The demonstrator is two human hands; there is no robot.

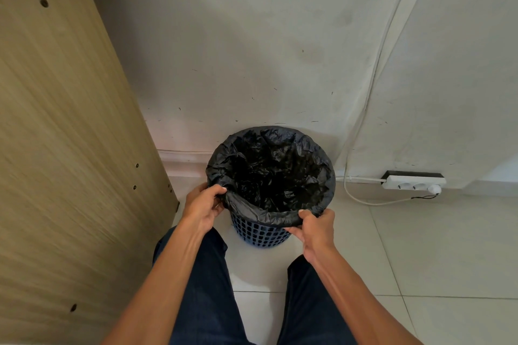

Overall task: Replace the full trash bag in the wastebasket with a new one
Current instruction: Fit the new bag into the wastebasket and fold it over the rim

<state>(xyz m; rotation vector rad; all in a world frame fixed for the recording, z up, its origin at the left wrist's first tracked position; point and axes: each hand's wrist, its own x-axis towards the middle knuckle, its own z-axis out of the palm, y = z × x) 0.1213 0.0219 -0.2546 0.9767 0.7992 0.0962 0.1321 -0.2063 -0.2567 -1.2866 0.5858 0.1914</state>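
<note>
Your round blue lattice plastic wastebasket (259,232) stands on the pale tiled floor (420,260), right against the grey-white wall (252,50) behind it. The black crinkled plastic trash bag (269,173) sits inside, its edge folded over the rim. Your left hand (203,209) is on the rim's left, your right hand (315,228) on its near right. The light wood-grain cabinet panel (61,134) stands to the left. The white power strip (414,180) lies to the right, at the wall's foot. Your legs are in front of the basket.
</note>
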